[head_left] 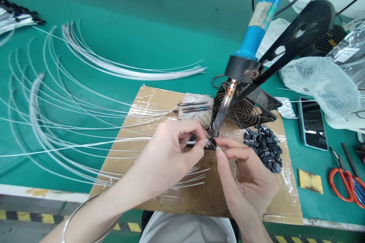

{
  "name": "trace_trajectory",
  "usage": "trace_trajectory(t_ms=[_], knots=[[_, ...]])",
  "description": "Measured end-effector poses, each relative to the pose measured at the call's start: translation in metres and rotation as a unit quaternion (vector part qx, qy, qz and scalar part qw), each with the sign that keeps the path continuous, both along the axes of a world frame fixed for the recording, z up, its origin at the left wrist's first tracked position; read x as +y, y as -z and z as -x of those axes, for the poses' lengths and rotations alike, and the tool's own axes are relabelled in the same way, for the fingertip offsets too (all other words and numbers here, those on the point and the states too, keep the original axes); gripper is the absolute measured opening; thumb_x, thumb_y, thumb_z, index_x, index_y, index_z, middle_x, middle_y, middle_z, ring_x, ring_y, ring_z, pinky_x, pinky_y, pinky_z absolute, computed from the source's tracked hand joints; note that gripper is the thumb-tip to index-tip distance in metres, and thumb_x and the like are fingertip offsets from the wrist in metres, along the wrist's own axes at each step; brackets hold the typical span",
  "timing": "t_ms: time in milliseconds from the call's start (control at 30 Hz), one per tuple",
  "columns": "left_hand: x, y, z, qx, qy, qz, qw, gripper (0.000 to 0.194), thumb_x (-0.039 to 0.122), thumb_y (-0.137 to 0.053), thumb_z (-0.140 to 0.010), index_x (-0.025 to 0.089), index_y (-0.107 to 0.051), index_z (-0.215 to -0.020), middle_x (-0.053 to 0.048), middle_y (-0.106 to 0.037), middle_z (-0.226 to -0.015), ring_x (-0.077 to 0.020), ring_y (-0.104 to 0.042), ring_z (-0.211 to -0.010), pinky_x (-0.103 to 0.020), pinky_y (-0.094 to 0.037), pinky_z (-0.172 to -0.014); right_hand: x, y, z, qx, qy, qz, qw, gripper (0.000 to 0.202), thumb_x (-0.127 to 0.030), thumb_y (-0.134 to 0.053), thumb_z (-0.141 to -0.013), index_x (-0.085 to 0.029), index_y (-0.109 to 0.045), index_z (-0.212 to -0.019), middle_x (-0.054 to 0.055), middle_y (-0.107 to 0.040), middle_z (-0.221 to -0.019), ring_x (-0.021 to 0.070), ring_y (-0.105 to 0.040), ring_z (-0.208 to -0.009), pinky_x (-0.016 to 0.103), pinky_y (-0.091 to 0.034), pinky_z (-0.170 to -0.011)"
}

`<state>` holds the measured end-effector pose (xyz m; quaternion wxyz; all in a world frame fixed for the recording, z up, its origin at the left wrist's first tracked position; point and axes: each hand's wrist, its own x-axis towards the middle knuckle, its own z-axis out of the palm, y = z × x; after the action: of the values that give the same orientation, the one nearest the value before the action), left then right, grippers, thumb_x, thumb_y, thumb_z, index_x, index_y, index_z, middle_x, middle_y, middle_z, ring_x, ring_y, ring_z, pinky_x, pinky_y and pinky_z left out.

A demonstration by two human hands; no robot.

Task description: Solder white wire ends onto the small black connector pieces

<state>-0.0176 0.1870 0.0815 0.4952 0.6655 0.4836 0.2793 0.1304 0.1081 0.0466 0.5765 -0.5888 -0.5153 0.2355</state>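
Observation:
My left hand (173, 152) pinches a thin white wire (134, 139) close to its end, under the tip of a soldering iron (221, 115). The iron has a blue handle and hangs in a black metal bracket (299, 34). From the other side, my right hand (246, 171) pinches a thin strand of solder wire (242, 190), which trails down across the palm. Both sets of fingertips nearly meet at the iron's tip. A small dark part sits there, mostly hidden by the fingers.
Brown cardboard (159, 98) covers the green table (228, 15). On it are a pile of small black connectors (264, 148) and a black fan with a wire guard (242, 108). White wires (134, 72) spread leftward. At right lie a phone (313, 123), a yellow sponge (310, 181) and red-handled scissors (342, 182).

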Motion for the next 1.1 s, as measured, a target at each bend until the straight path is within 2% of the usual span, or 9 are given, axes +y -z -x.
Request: trace_trajectory(t_ms=[200,533,700,833,900,1033,1100], knots=[[0.0,0.001,0.0,-0.002,0.001,-0.008,1.0,0.015,0.016,-0.063,-0.084,0.018,-0.071,-0.072,-0.003,-0.073,-0.074,-0.0167,-0.064,-0.068,-0.026,-0.045,-0.058,-0.001,0.002,0.0,0.0,0.001,-0.005,1.0,0.014,-0.009,-0.072,-0.092,-0.023,-0.069,-0.088,0.003,-0.081,-0.106,0.015,-0.078,-0.096,0.029,-0.062,-0.092],[0.0,0.002,0.001,0.018,0.009,-0.031,0.999,0.017,0.016,-0.061,-0.086,0.018,-0.07,-0.071,-0.002,-0.07,-0.069,-0.0144,-0.058,-0.06,-0.025,-0.041,-0.052,-0.001,0.001,0.0,0.009,-0.005,0.001,1.0,0.013,-0.01,-0.071,-0.092,-0.023,-0.069,-0.089,0.003,-0.081,-0.108,0.0159,-0.078,-0.097,0.03,-0.062,-0.091],[-0.002,0.004,0.003,0.034,0.015,-0.047,0.998,0.018,0.015,-0.06,-0.087,0.019,-0.07,-0.073,-0.002,-0.074,-0.073,-0.0142,-0.062,-0.061,-0.024,-0.041,-0.05,-0.003,0.002,-0.002,0.019,-0.004,0.014,1.0,0.013,-0.013,-0.07,-0.094,-0.022,-0.067,-0.086,0.003,-0.081,-0.108,0.0164,-0.078,-0.099,0.03,-0.061,-0.091],[-0.017,0.005,0.007,0.069,0.013,-0.107,0.992,0.018,0.013,-0.057,-0.091,0.021,-0.069,-0.081,0.002,-0.074,-0.073,-0.0118,-0.06,-0.055,-0.022,-0.038,-0.043,-0.006,0.007,-0.012,0.024,0.05,0.025,0.998,0.009,-0.018,-0.07,-0.096,-0.023,-0.067,-0.089,0.002,-0.081,-0.096,0.0152,-0.078,-0.09,0.027,-0.061,-0.084],[-0.031,0.006,0.01,0.082,0.025,-0.153,0.985,0.019,0.011,-0.053,-0.095,0.022,-0.067,-0.087,0.002,-0.076,-0.08,-0.0111,-0.064,-0.058,-0.022,-0.041,-0.044,-0.007,0.009,-0.02,0.022,0.077,0.028,0.996,0.006,-0.021,-0.071,-0.096,-0.023,-0.068,-0.091,0.0,-0.079,-0.089,0.013,-0.077,-0.083,0.023,-0.061,-0.079],[-0.055,0.006,0.02,0.087,0.044,-0.252,0.963,0.02,0.006,-0.051,-0.099,0.023,-0.061,-0.099,0.001,-0.078,-0.096,-0.0113,-0.075,-0.077,-0.021,-0.058,-0.063,-0.01,0.013,-0.037,0.019,0.108,0.037,0.993,0.009,-0.025,-0.076,-0.094,-0.022,-0.069,-0.087,0.0,-0.078,-0.084,0.0123,-0.076,-0.079,0.021,-0.059,-0.077],[-0.06,0.002,0.026,0.078,0.013,-0.279,0.957,0.022,0.005,-0.054,-0.098,0.025,-0.062,-0.103,0.001,-0.079,-0.099,-0.0117,-0.077,-0.085,-0.021,-0.061,-0.07,-0.012,0.015,-0.042,0.019,0.125,0.037,0.991,0.012,-0.027,-0.078,-0.092,-0.021,-0.07,-0.086,0.001,-0.078,-0.082,0.0144,-0.076,-0.079,0.024,-0.06,-0.078]])
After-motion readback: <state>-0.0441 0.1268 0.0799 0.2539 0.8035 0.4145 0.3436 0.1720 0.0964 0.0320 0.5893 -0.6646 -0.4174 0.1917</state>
